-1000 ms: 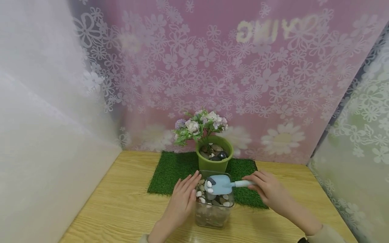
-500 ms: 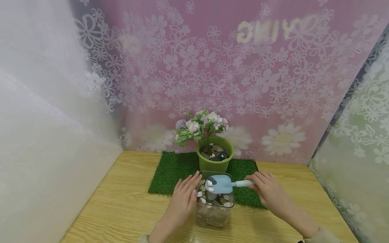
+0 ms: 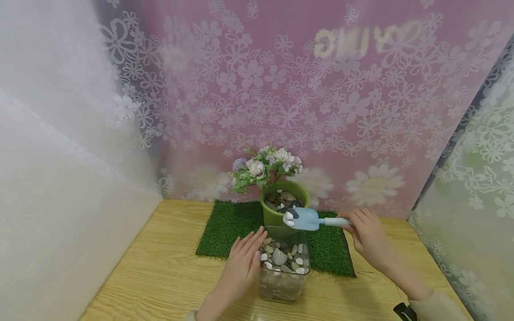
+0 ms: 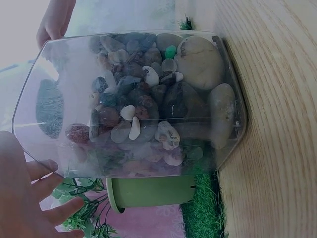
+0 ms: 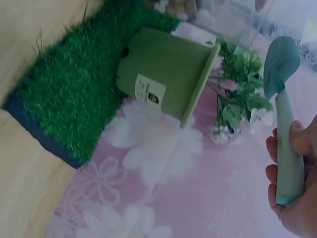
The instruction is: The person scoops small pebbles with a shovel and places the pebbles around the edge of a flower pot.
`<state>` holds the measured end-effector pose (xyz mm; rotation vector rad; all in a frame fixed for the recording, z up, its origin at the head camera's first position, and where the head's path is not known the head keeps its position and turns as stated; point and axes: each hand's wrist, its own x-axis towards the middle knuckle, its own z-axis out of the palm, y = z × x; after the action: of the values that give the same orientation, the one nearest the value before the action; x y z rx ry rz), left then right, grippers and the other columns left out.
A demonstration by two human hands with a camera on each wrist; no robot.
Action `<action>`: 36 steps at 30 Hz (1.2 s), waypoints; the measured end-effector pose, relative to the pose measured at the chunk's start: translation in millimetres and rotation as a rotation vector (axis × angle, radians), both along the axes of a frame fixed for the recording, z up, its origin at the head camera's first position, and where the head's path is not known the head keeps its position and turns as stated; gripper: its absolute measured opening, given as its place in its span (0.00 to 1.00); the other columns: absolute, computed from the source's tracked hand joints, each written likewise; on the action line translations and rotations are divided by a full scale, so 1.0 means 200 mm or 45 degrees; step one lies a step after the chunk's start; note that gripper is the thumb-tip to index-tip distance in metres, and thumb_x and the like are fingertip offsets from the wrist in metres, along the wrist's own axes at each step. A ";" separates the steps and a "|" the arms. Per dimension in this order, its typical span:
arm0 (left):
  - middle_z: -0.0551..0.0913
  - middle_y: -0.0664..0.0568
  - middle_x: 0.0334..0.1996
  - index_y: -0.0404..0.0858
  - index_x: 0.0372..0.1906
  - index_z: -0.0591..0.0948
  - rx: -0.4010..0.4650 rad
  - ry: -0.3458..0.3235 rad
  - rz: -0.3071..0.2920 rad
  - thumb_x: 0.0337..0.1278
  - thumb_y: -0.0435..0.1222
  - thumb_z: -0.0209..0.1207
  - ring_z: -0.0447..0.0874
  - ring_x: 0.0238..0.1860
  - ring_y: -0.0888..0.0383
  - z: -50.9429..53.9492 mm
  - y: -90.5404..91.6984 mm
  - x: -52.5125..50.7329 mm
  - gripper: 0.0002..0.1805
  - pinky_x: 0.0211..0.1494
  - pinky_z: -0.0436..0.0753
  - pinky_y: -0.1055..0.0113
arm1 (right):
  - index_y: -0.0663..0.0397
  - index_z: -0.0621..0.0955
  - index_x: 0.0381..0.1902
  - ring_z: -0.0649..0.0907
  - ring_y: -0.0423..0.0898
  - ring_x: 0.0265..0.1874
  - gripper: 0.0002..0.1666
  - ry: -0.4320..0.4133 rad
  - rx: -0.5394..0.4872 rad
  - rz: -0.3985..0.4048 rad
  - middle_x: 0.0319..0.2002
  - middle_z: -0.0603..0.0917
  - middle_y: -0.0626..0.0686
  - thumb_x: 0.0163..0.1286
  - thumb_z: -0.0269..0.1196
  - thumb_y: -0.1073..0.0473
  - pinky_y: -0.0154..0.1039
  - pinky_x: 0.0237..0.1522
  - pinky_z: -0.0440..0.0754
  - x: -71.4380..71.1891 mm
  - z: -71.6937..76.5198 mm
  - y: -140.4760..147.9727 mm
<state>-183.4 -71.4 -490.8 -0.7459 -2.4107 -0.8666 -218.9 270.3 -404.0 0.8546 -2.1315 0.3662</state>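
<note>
My right hand (image 3: 367, 238) grips the pale handle of a light blue toy shovel (image 3: 307, 219). On its blade lie two white pebbles and a dark one (image 3: 292, 213). The blade hovers in front of the rim of a green flowerpot (image 3: 277, 218), which holds stones and a bunch of white and purple flowers (image 3: 257, 167). With straight fingers my left hand (image 3: 242, 261) touches the left side of a clear plastic container (image 3: 283, 285) filled with mixed pebbles (image 3: 279, 257). In the left wrist view the container's wall (image 4: 64, 163) stands beside the spread fingers.
The flowerpot stands on a green artificial turf mat (image 3: 229, 227), with the container at its front edge. Beneath is a wood-grain table (image 3: 172, 267). A pink flowered curtain (image 3: 321, 111) hangs behind, with pale sheets (image 3: 72, 178) at the sides.
My right hand has raised the loaded shovel from over the container, away from me and slightly right, to the flowerpot's rim. The left hand has stayed at the container.
</note>
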 end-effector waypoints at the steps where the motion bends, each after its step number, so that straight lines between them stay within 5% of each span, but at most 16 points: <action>1: 0.66 0.54 0.76 0.48 0.78 0.66 -0.001 -0.004 0.001 0.77 0.34 0.48 0.67 0.73 0.47 0.00 0.00 0.00 0.28 0.70 0.63 0.33 | 0.63 0.82 0.42 0.76 0.52 0.32 0.27 0.008 0.005 -0.016 0.33 0.83 0.56 0.82 0.46 0.47 0.46 0.34 0.68 -0.01 0.01 0.01; 5: 0.65 0.55 0.77 0.47 0.78 0.66 0.008 -0.046 -0.013 0.78 0.35 0.48 0.66 0.74 0.47 0.00 0.00 0.00 0.28 0.70 0.62 0.33 | 0.64 0.82 0.42 0.77 0.55 0.32 0.07 -0.029 0.031 -0.094 0.33 0.83 0.59 0.71 0.64 0.64 0.49 0.34 0.68 -0.07 0.03 0.03; 8: 0.64 0.55 0.77 0.46 0.78 0.66 0.013 -0.071 -0.022 0.78 0.35 0.48 0.65 0.75 0.48 0.00 0.00 0.00 0.27 0.71 0.61 0.33 | 0.65 0.81 0.43 0.79 0.58 0.33 0.15 -0.058 0.064 -0.162 0.34 0.83 0.61 0.57 0.70 0.73 0.53 0.35 0.73 -0.11 0.04 0.04; 22: 0.64 0.56 0.77 0.48 0.78 0.66 -0.001 -0.052 -0.012 0.79 0.36 0.47 0.66 0.74 0.48 0.00 0.00 0.00 0.27 0.70 0.63 0.33 | 0.65 0.81 0.40 0.80 0.60 0.38 0.10 -0.164 0.250 -0.388 0.34 0.81 0.60 0.65 0.70 0.64 0.59 0.40 0.76 -0.35 0.06 0.00; 36: 0.65 0.54 0.77 0.47 0.78 0.66 0.011 -0.061 -0.023 0.79 0.35 0.46 0.65 0.75 0.48 0.02 -0.01 0.01 0.27 0.71 0.62 0.34 | 0.67 0.81 0.35 0.71 0.55 0.31 0.16 0.153 0.461 -0.411 0.32 0.80 0.61 0.54 0.77 0.68 0.45 0.34 0.63 -0.46 0.06 -0.09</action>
<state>-181.7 -72.4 -487.5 -0.7526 -2.4441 -0.9109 -310.1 253.1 -391.1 0.6889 -2.2070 -0.2383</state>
